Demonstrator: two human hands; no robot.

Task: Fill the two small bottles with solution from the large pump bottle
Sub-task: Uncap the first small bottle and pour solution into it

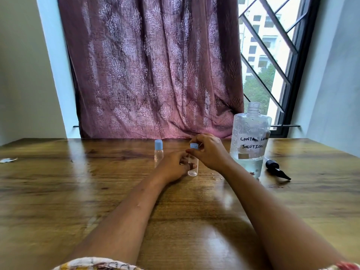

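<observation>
Left hand wrapped around small clear plastic bottle upright on brown wooden desk; right hand pinching its blue cap (large clear open-necked bottle just right)

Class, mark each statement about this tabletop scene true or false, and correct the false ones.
1. The large bottle has its pump screwed on. False: its neck is open; the black pump lies on the table.
2. The right hand grips a blue cap. True.
3. The left hand holds the small bottle under that cap. True.
4. The other small bottle is uncapped. False: it wears a blue cap.
</observation>
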